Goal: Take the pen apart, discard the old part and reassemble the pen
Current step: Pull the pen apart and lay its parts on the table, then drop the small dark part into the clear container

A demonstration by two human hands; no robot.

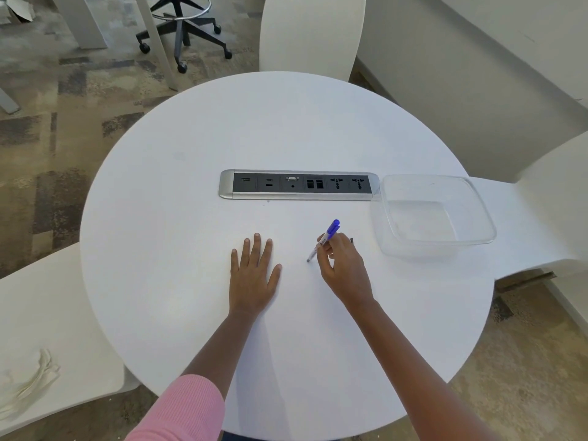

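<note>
A white pen [324,239] with a blue cap end is pinched in my right hand [345,270]. It is tilted, with its grey tip touching or just above the round white table [191,186] and the blue end pointing up and away. A small dark thin piece [352,240] shows just behind my right hand; what it is cannot be told. My left hand [254,275] lies flat on the table, palm down, fingers apart, holding nothing, a short way left of the pen.
A clear plastic container [471,237] stands at the table's right edge, with nothing visible in it. A silver and black power socket strip [299,185] is set into the table's middle. White chairs [311,36] surround the table, and a wheeled stool [181,30] stands beyond it.
</note>
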